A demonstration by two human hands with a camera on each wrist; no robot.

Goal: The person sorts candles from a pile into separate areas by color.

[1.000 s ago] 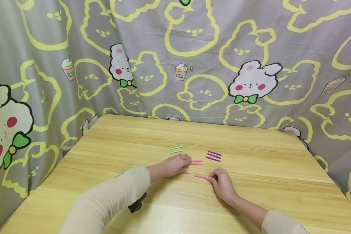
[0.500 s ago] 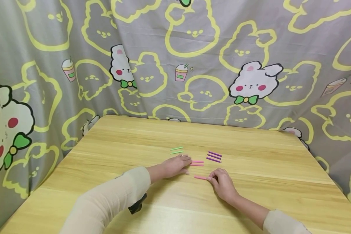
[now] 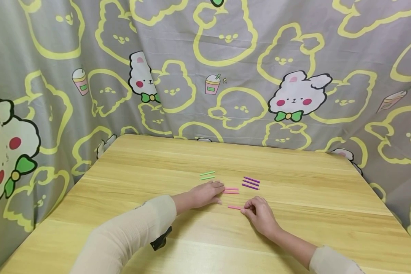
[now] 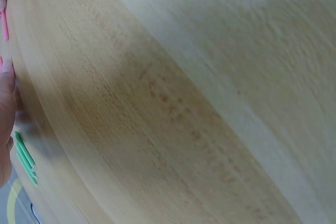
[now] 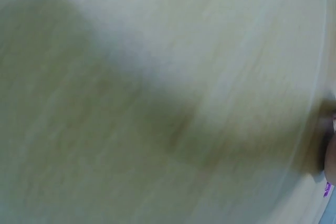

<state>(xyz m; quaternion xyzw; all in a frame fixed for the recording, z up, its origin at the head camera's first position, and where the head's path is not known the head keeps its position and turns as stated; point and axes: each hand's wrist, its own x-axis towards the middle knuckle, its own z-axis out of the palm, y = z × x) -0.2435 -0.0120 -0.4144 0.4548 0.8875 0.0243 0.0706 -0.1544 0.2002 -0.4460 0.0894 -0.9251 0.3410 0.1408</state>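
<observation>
In the head view my left hand point(image 3: 207, 193) lies on the table, its fingertips on the left ends of two parallel thin pink sticks point(image 3: 231, 192). My right hand point(image 3: 260, 215) pinches the right end of a third pink stick point(image 3: 234, 207) between thumb and fingers, low at the tabletop, nearer me than the pair. Green sticks point(image 3: 207, 177) lie beyond the left hand. Three purple sticks point(image 3: 250, 182) lie side by side beyond the right hand. The left wrist view catches the left hand point(image 4: 5, 119) at its edge; in the right wrist view only a sliver of hand point(image 5: 331, 163) shows.
The wood-grain table point(image 3: 150, 160) stretches out on all sides of the sticks. A patterned curtain point(image 3: 178, 95) hangs along its back and left. A black device point(image 3: 161, 239) sits beneath the left forearm.
My right thumb has shifted slightly along the pink stick that it pinches. The left hand and the other sticks stay in place.
</observation>
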